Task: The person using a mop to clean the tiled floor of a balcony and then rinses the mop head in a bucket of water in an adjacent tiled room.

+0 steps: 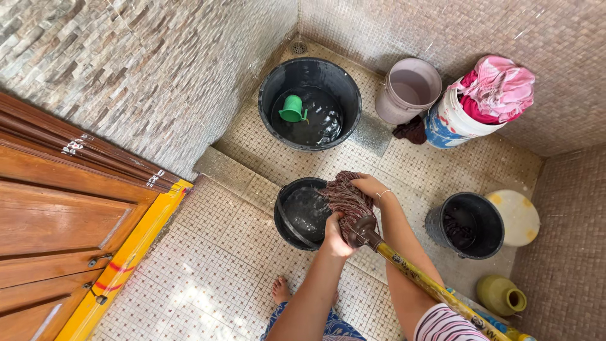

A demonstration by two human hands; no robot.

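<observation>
Basically, both hands are on one mop head [346,201], a bundle of brownish wet strands held over the rim of a small black bucket [298,215] with water in it. The left hand [334,235] is clamped around the base of the strands, just above the mop's socket; the right hand [370,187] is closed over the far end of the bundle. The fingers on both are mostly buried in the strands, so exact finger placement is hard to make out. The yellow handle [429,284] runs down-right and is cut off at the bottom edge. Bucket count is five: the small black one under the mop, a large black tub [271,95] of water with one green scoop [292,109] floating in it, one pale empty bucket [404,101], one white bucket [451,123] stuffed with pink cloth [502,85], and one black bucket [473,249] on the right with something dark inside, probably wet cloth. One round white lid [521,218] lies partly hidden behind that last bucket. One olive jug [500,294] stands near the right wall. One bare foot [281,290] shows on the tiled floor [214,271]. A wooden door [57,221] is cut off at left.
</observation>
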